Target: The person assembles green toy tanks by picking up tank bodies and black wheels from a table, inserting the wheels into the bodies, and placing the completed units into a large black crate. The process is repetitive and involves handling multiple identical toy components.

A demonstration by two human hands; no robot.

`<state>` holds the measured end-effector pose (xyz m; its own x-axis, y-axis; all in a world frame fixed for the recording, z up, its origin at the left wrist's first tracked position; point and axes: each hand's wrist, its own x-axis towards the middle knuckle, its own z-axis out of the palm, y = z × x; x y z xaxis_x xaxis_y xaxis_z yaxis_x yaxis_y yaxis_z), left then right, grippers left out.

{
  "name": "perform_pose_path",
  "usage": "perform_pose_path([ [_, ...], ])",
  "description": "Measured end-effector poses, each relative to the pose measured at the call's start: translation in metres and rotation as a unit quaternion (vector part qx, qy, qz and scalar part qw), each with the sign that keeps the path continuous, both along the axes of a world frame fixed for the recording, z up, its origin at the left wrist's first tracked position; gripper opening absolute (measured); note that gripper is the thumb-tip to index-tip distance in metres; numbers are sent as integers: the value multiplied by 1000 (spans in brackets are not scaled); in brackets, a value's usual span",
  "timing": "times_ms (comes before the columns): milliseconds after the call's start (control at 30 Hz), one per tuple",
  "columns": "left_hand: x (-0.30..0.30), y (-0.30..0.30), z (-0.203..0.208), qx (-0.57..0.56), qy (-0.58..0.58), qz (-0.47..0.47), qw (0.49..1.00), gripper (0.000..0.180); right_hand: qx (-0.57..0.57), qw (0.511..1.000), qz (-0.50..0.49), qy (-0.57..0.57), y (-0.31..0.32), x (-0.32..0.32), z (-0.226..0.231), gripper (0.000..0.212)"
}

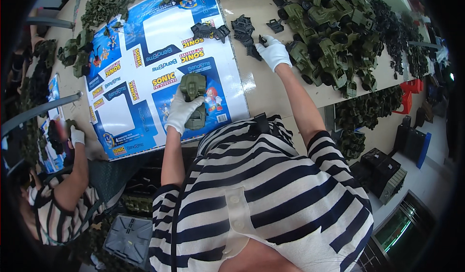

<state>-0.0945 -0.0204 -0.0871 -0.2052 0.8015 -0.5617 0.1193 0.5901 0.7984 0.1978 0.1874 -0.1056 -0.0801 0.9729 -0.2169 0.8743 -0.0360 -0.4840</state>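
Observation:
My left hand (184,109), in a white glove, is closed around an olive-green toy vehicle body (193,85) above the printed sheet. The body stands lengthwise away from me, and my fingers cover its middle. My right hand (275,53), also gloved in white, reaches over the table with its fingers pinched on a small black plastic part (263,40). Just left of those fingertips lie black plastic parts (243,27) in a cluster. Another black cluster (210,31) rests on the sheet's right edge, and a single black piece (275,26) lies beyond my right hand.
A blue-and-white printed card sheet (164,18) covers the table (264,90) at left. Green toy vehicles (329,42) are heaped at right, beside black parts (392,39). Small green parts (104,3) pile up at far left. A co-worker's gloved hand (77,135) works at left.

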Motion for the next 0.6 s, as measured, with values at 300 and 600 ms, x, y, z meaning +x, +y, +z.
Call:
perform_pose_path([
  [300, -5, -10, -28, 8, -28, 30, 999, 73, -45, 963, -172, 204, -39, 55, -36, 39],
  [600, -8, -5, -32, 17, 0, 5, 1000, 67, -36, 998, -22, -51, -17, 3, 3, 77],
])
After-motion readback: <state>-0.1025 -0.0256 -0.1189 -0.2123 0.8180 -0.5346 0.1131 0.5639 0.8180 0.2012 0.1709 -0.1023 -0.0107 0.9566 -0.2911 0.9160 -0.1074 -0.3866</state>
